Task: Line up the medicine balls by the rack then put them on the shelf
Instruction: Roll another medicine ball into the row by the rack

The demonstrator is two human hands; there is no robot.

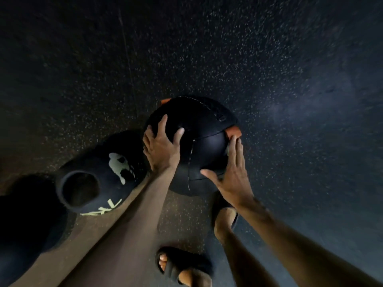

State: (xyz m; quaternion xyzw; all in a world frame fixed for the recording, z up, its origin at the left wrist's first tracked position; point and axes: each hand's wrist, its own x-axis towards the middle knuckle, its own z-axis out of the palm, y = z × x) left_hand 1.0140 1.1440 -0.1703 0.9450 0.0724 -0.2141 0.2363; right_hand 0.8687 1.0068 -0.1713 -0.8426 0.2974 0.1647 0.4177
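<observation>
Matt black stitched leather-like medicine ball with orange patches, on a rough, speckled rubber floor.

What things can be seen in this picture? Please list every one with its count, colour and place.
Round black medicine ball with orange patches: one, centre, between both hands.
Black medicine ball with pale logo and lettering: one, lower left, beside the first ball.
Dark round shape: one, far left edge, too dark to identify.
Dark speckled rubber floor: one, under everything.
Black slide sandals: two, bottom centre, on the feet.
Left hand: flat on the ball's left side.
Right hand: flat on the ball's right side.
</observation>
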